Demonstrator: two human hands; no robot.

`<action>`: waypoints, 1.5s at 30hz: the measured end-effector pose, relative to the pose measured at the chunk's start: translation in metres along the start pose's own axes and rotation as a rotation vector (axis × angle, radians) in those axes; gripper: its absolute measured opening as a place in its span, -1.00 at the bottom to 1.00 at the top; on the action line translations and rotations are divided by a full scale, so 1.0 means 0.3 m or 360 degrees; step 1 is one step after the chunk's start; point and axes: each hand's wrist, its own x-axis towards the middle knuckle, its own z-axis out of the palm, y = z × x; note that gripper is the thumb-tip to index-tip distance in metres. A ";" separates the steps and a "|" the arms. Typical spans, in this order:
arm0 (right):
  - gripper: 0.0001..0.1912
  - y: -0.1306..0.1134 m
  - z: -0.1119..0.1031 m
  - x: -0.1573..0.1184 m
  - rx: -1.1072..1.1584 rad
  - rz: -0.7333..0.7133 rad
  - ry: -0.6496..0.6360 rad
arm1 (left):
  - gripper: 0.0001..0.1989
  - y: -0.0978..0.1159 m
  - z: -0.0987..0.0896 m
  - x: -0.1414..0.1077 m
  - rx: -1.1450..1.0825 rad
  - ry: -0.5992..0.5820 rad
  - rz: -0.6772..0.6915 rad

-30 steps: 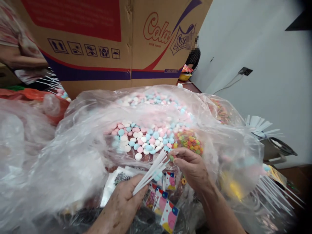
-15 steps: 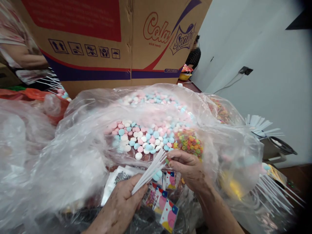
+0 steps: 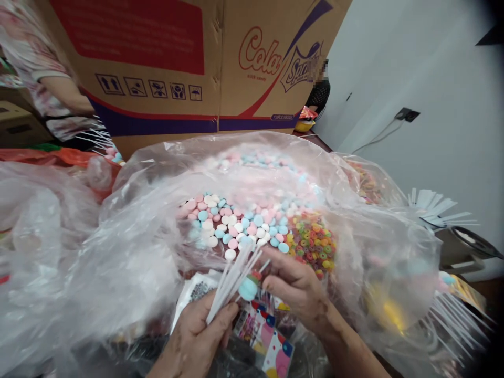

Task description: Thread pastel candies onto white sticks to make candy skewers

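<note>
My left hand (image 3: 199,328) is closed around a fanned bundle of thin white sticks (image 3: 232,283). A stick leaning right from it carries blue candies (image 3: 248,289) and a small red-and-green gummy ring (image 3: 256,275), with its bare tip beyond. Beside that tip is my right hand (image 3: 297,283), thumb and forefinger apart; nothing shows held between them. Just beyond both hands lie pink, white and blue round candies (image 3: 236,226) in a clear plastic bag (image 3: 157,184). Coloured gummy rings (image 3: 313,241) sit at their right. Printed dotted packets (image 3: 262,336) lie below the hands.
A large cardboard box (image 3: 157,113) stands behind the bag. Finished-looking candy sticks (image 3: 452,320) and a fan of white strips (image 3: 437,205) are at the right. A person's arm (image 3: 66,94) shows at the left, another person (image 3: 319,94) behind the box.
The gummy ring has shifted from my right fingertips down beside the blue candies. My right thumb and forefinger have parted. The stick bundle is more upright, and the whole view has shifted slightly.
</note>
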 end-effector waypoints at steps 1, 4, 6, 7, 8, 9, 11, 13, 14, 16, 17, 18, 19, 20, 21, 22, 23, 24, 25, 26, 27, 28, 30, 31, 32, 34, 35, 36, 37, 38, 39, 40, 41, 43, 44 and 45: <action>-0.57 0.000 -0.005 0.014 0.0025 0.0018 0.0116 | -0.59 0.001 -0.010 0.000 -0.0035 0.0048 -0.0005; -0.71 0.012 -0.013 0.074 -0.0369 -0.0047 0.0333 | -0.58 0.015 -0.049 0.005 -0.0179 0.0183 -0.0083; -0.78 0.027 -0.007 0.117 -0.0862 -0.0143 0.0244 | -0.61 0.028 -0.074 0.007 -0.0280 0.0283 -0.0123; -0.77 0.037 0.000 0.135 -0.1096 -0.0199 0.0180 | -0.62 0.033 -0.084 0.008 -0.0323 0.0332 -0.0127; -0.76 0.049 0.008 0.151 -0.1311 -0.0245 0.0132 | -0.63 0.036 -0.092 0.009 -0.0360 0.0372 -0.0121; -0.76 0.061 0.018 0.162 -0.1510 -0.0286 0.0097 | -0.64 0.037 -0.097 0.010 -0.0390 0.0401 -0.0111; -0.76 0.084 0.034 0.176 -0.1850 -0.0369 0.0019 | -0.65 0.034 -0.103 0.011 -0.0440 0.0433 -0.0101; -0.78 0.100 0.041 0.181 -0.2077 -0.0453 -0.0072 | -0.66 0.027 -0.105 0.011 -0.0469 0.0444 -0.0109; -0.77 0.104 0.041 0.181 -0.2148 -0.0485 -0.0104 | -0.67 0.023 -0.106 0.010 -0.0471 0.0444 -0.0114; -0.76 0.105 0.033 0.181 -0.2203 -0.0511 -0.0106 | -0.67 0.018 -0.109 0.009 -0.0466 0.0433 -0.0114; -0.76 0.101 0.028 0.181 -0.2183 -0.0519 -0.0083 | -0.66 0.017 -0.111 0.008 -0.0463 0.0424 -0.0108; -0.76 0.095 0.024 0.183 -0.2126 -0.0526 -0.0050 | -0.66 0.017 -0.113 0.008 -0.0461 0.0408 -0.0104; -0.77 0.087 0.023 0.185 -0.2034 -0.0529 -0.0007 | -0.64 0.017 -0.114 0.008 -0.0458 0.0391 -0.0099; -0.79 0.078 0.025 0.188 -0.1916 -0.0524 0.0030 | -0.62 0.018 -0.115 0.008 -0.0455 0.0374 -0.0095; -0.81 0.068 0.031 0.192 -0.1790 -0.0502 0.0054 | -0.61 0.020 -0.115 0.009 -0.0451 0.0363 -0.0089; -0.82 0.059 0.041 0.198 -0.1676 -0.0467 0.0059 | -0.60 0.021 -0.114 0.010 -0.0444 0.0354 -0.0084; -0.82 0.051 0.053 0.205 -0.1591 -0.0425 0.0048 | -0.59 0.022 -0.113 0.010 -0.0436 0.0350 -0.0081; -0.82 0.044 0.068 0.213 -0.1552 -0.0384 0.0015 | -0.59 0.024 -0.111 0.011 -0.0432 0.0353 -0.0083; -0.81 0.040 0.082 0.222 -0.1563 -0.0353 -0.0031 | -0.60 0.025 -0.109 0.011 -0.0430 0.0359 -0.0084; -0.81 0.039 0.096 0.232 -0.1620 -0.0341 -0.0086 | -0.60 0.026 -0.108 0.012 -0.0428 0.0364 -0.0088; -0.82 0.040 0.106 0.240 -0.1706 -0.0354 -0.0148 | -0.61 0.027 -0.107 0.012 -0.0424 0.0370 -0.0089; -0.84 0.043 0.113 0.248 -0.1807 -0.0383 -0.0219 | -0.62 0.029 -0.107 0.012 -0.0418 0.0374 -0.0090; -0.87 0.051 0.117 0.259 -0.2002 -0.0450 -0.0346 | -0.61 0.029 -0.108 0.013 -0.0406 0.0372 -0.0088; -0.88 0.055 0.115 0.261 -0.2079 -0.0475 -0.0371 | -0.61 0.029 -0.110 0.013 -0.0400 0.0367 -0.0092; -0.89 0.059 0.110 0.261 -0.2139 -0.0491 -0.0374 | -0.61 0.027 -0.111 0.014 -0.0398 0.0363 -0.0099; -0.89 0.062 0.098 0.259 -0.2216 -0.0513 -0.0372 | -0.62 0.023 -0.114 0.014 -0.0396 0.0357 -0.0106; -0.88 0.062 0.092 0.257 -0.2233 -0.0527 -0.0387 | -0.63 0.020 -0.114 0.015 -0.0394 0.0352 -0.0103; -0.89 0.060 0.085 0.255 -0.2239 -0.0540 -0.0418 | -0.63 0.018 -0.114 0.015 -0.0390 0.0343 -0.0098; -0.90 0.058 0.080 0.254 -0.2231 -0.0556 -0.0467 | -0.63 0.017 -0.114 0.015 -0.0387 0.0336 -0.0091; -0.90 0.055 0.075 0.253 -0.2215 -0.0572 -0.0521 | -0.61 0.016 -0.113 0.015 -0.0380 0.0327 -0.0086; -0.91 0.053 0.072 0.253 -0.2194 -0.0593 -0.0571 | -0.60 0.015 -0.113 0.015 -0.0372 0.0318 -0.0087; -0.91 0.052 0.072 0.254 -0.2178 -0.0616 -0.0609 | -0.59 0.014 -0.112 0.015 -0.0363 0.0312 -0.0090; -0.91 0.053 0.074 0.255 -0.2173 -0.0642 -0.0632 | -0.59 0.013 -0.112 0.016 -0.0353 0.0308 -0.0096; -0.89 0.059 0.086 0.258 -0.2208 -0.0677 -0.0629 | -0.61 0.010 -0.112 0.017 -0.0327 0.0303 -0.0110; -0.88 0.064 0.093 0.260 -0.2233 -0.0681 -0.0610 | -0.62 0.007 -0.113 0.017 -0.0309 0.0305 -0.0117; -0.86 0.069 0.101 0.262 -0.2245 -0.0671 -0.0583 | -0.64 0.004 -0.114 0.017 -0.0285 0.0312 -0.0119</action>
